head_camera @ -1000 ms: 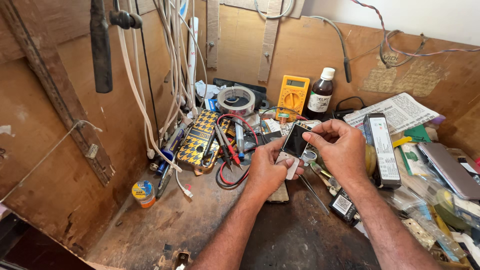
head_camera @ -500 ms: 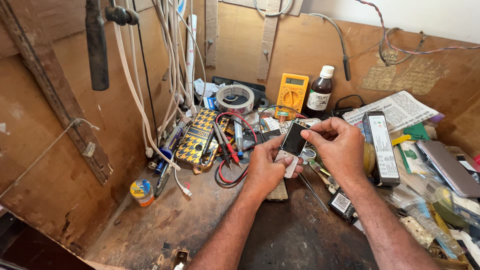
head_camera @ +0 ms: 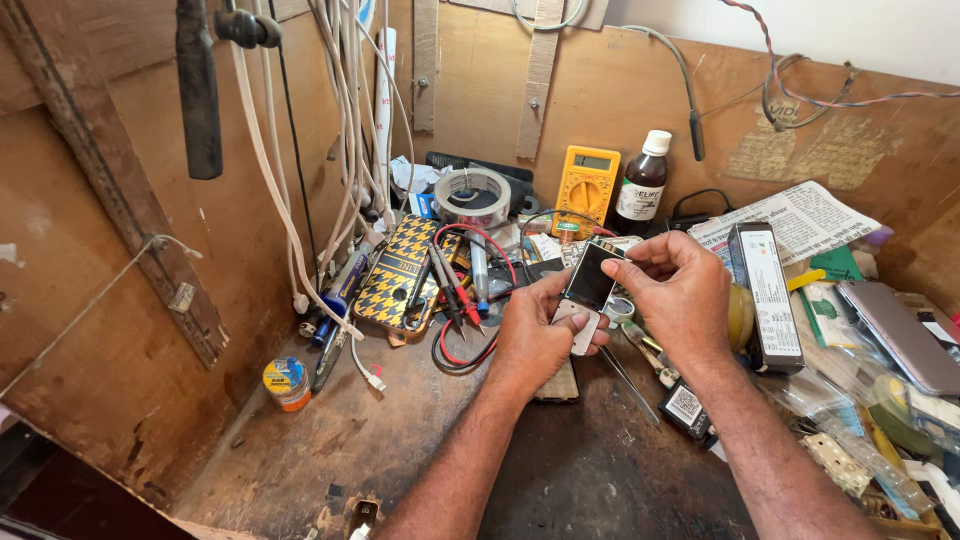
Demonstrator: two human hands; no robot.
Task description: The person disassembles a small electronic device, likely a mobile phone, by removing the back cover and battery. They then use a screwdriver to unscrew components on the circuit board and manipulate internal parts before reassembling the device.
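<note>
Hands stay locked on the small phone (head_camera: 588, 285) as half a second ago: left hand (head_camera: 530, 335) cups its lower end, right hand (head_camera: 678, 290) pinches its top edge. Nothing on the cluttered workbench (head_camera: 400, 440) has shifted, so the work remains at close handling.

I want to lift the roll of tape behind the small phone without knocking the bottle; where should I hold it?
Grip the tape roll across its outer rim, coming from above. It lies flat with the hole upward, and the yellow multimeter and bottle crowd its right side.

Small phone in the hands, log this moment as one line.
left hand: grips small phone from below | right hand: fingers at its top edge | behind: yellow multimeter, tape roll | surface: cluttered workbench
</note>
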